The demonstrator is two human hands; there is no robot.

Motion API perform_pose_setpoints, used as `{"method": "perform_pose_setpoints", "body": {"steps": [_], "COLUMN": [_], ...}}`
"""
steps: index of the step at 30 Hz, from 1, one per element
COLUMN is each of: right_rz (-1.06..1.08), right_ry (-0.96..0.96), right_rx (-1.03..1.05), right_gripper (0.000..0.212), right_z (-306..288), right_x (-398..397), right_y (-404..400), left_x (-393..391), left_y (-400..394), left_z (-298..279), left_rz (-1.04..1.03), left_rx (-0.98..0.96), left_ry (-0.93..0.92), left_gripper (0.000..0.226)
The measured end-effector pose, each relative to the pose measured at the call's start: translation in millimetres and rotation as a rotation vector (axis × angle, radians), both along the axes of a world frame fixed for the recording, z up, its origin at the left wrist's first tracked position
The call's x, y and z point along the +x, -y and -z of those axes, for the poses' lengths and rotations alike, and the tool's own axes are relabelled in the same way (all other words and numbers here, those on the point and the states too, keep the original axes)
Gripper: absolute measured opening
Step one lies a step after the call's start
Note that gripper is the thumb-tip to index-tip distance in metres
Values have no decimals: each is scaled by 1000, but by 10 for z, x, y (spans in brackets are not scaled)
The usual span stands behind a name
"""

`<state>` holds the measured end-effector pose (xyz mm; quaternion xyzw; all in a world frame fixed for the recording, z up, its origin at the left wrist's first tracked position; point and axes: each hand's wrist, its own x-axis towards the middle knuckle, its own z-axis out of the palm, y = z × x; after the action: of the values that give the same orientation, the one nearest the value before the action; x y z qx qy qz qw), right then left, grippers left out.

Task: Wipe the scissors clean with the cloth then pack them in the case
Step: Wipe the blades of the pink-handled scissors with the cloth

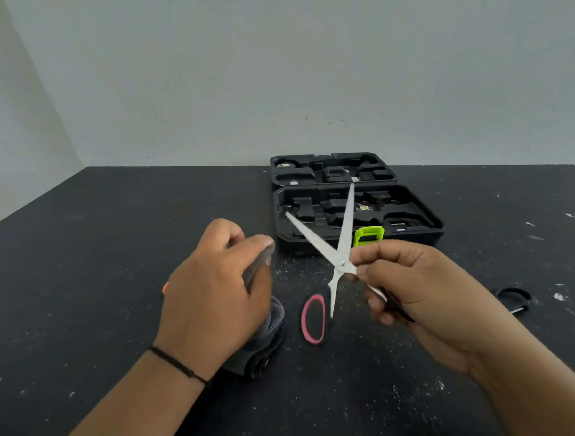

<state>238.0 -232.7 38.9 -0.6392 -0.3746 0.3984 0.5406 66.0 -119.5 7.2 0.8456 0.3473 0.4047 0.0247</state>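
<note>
While two hands (213, 288) (413, 288) work, one scissors (339, 248), one cloth (263, 345), one case (419, 217).

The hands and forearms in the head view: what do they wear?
Both forearms are bare, with no sleeves or gloves. The left hand has a thin black cord bracelet around its wrist. The right hand shows no ring, watch or band.
</note>
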Motion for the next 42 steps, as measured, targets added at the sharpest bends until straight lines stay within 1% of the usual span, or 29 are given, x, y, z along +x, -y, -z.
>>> {"method": "perform_pose_setpoints", "body": {"steps": [1, 3, 6, 7, 8, 10, 11, 12, 16, 19, 21, 23, 24, 26, 27, 28, 29, 31, 32, 34, 36, 37, 39, 42], "right_rz": [43, 91, 87, 86, 82, 56, 37, 14, -99, -179, -236, -251, -192, -8, 65, 112, 121, 59, 0, -124, -158, -149, -108, -2], "right_ry": [60, 247, 624, 734, 807, 893, 910, 906, 815, 647, 566, 536, 561, 654, 686, 698, 669, 482, 361, 59, -172, -250, -331, -467], "right_rx": [27, 75, 179, 223, 265, 340, 380, 415, 469, 490, 513, 527, 542, 564, 525, 457, 373, 216, 172, 152, 173, 198, 247, 316], "right_gripper": [21, 23, 30, 28, 23, 11, 8, 10, 35, 53, 59, 53, 45, 19, 8, 9, 10, 6, 8, 12, 12, 11, 3, 3], "right_z": [8, 30, 103, 139, 168, 234, 261, 278, 290, 257, 235, 228, 236, 265, 268, 269, 271, 258, 237, 210, 194, 198, 212, 211], "right_x": [3, -20, -137, -189, -245, -337, -374, -408, -447, -438, -443, -447, -443, -414, -396, -387, -376, -360, -363, -372, -374, -365, -340, -249], "right_y": [-5, -14, -33, -42, -53, -84, -100, -114, -106, -65, -55, -66, -81, -116, -135, -154, -170, -190, -190, -187, -182, -185, -202, -225], "left_x": [17, 60, 116, 126, 132, 136, 136, 134, 140, 140, 141, 142, 135, 111, 101, 94, 93, 107, 117, 120, 106, 95, 76, 50], "left_y": [36, 107, 164, 166, 161, 146, 141, 135, 106, 100, 110, 111, 101, 70, 61, 63, 78, 121, 145, 175, 180, 173, 132, 36], "left_z": [-6, -15, -20, -22, -24, -34, -42, -50, -96, -146, -170, -189, -197, -214, -225, -237, -252, -274, -281, -292, -303, -308, -309, -317], "left_rz": [32, 109, 204, 223, 238, 273, 294, 309, 327, 374, 404, 384, 359, 310, 303, 315, 340, 399, 427, 469, 505, 520, 517, 480], "left_rx": [-25, -100, -192, -215, -240, -317, -367, -414, -602, -782, -950, -1087, -1139, -1234, -1280, -1324, -1363, -1424, -1448, -1474, -1486, -1488, -1469, -1419], "left_ry": [28, 72, 67, 67, 76, 139, 182, 223, 353, 468, 551, 651, 710, 825, 865, 887, 884, 837, 813, 794, 793, 805, 849, 923], "left_gripper": [19, 28, 39, 41, 41, 40, 38, 37, 37, 32, 31, 29, 28, 26, 24, 21, 19, 18, 18, 19, 19, 19, 18, 17]}}
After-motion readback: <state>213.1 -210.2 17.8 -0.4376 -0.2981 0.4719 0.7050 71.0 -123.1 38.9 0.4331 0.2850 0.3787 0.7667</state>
